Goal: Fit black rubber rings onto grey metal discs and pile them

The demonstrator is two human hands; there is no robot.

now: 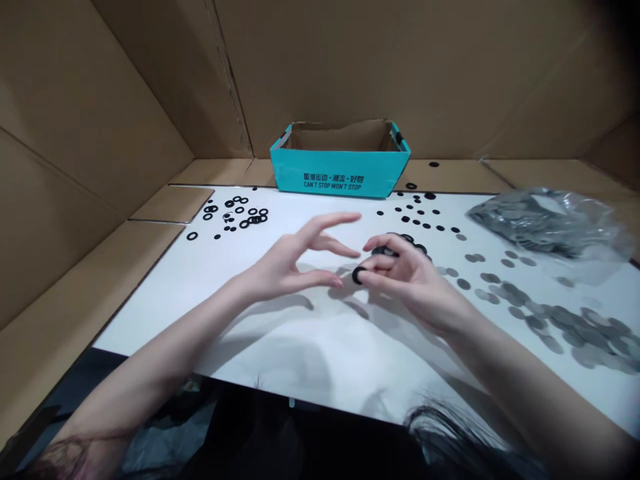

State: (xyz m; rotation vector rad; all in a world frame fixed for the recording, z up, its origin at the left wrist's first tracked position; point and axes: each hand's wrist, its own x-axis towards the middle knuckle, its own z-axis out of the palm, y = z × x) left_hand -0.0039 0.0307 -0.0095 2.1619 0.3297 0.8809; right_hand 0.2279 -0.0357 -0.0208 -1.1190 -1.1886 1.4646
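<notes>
1. Pinching a matte black rubber ring [358, 275] between fingertips, the right hand [407, 285] sat well in front of the teal cardboard tray [340, 175].
2. Left hand [285, 265] open, fingers spread, empty, just beside the ring.
3. Ring judged light, soft, flexible; best taken by its rim.

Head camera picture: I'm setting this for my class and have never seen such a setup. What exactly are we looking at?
There's no machine here: a camera worn on a person's head looks down at their two bare hands. The left hand is open and holds nothing. The right hand pinches black rings between thumb and fingers. On the white board lie more black rings, silver metal discs and a clear plastic bag of discs. Behind stands a teal cardboard tray, within cardboard walls.
</notes>
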